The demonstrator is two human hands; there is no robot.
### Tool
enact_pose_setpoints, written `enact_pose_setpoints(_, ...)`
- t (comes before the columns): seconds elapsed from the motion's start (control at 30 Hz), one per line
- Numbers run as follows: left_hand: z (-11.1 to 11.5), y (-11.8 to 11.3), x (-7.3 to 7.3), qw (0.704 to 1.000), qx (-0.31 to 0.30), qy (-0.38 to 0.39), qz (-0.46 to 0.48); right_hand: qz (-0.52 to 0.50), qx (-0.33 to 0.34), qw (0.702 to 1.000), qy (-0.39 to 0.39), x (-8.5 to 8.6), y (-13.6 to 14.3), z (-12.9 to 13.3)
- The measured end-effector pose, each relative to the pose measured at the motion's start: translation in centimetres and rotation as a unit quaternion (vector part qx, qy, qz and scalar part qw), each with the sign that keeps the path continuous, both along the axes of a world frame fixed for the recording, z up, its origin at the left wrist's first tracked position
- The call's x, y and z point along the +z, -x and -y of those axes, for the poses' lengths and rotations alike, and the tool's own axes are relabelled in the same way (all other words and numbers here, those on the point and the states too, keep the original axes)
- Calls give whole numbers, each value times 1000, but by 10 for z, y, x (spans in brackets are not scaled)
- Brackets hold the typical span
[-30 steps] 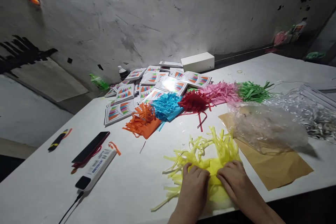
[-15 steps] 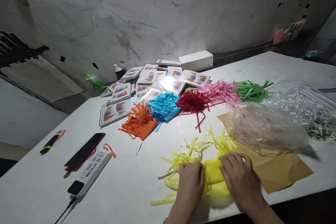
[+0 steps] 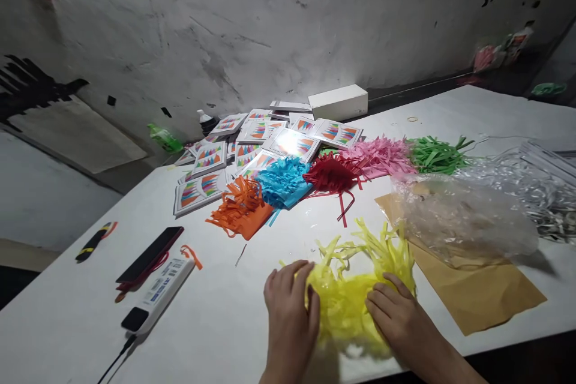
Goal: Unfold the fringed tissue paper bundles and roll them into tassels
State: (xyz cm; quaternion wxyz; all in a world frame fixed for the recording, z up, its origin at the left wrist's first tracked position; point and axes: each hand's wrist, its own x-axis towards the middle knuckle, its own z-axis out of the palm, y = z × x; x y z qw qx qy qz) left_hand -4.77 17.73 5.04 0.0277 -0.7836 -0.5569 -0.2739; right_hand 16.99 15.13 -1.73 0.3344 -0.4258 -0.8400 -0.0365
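Observation:
A bundle of yellow fringed tissue paper lies at the table's front, its loose strips fanned toward the far side. My left hand cups the bundle's left side, fingers curled and thumb against the yellow paper. On the right side, my right hand presses its bent fingers onto the paper; its thumb is hidden. Beyond the hands lie folded fringe bundles in orange, blue, red, pink and green.
Brown paper and a clear plastic bag lie to the right, beside silvery strips. Printed packs and a white box are at the back. A power strip and a phone lie left.
My left hand has moved left and turned round the side of the yellow bundle. The strips that lay out on the left are now drawn in. My right hand has shifted slightly down.

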Motion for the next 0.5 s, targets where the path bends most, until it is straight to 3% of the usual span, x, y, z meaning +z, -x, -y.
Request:
enact_pose_setpoints(0.1, 14, -19, 0, 983, -181, -11, -3, -27, -8, 999, 33, 8, 0, 0)
enact_pose_setpoints(0.17, 20, -31, -10, 973, -232, 8, -16, -52, -24, 997, 51, 12, -4, 0)
enact_pose_setpoints(0.33, 25, -33, -40, 977, -206, 15, -43, -131, -90, 984, 81, 15, -20, -5)
enact_pose_setpoints(0.5, 26, -30, -53, 981, -181, 10, -64, -250, -160, 952, 79, 24, -40, -17)
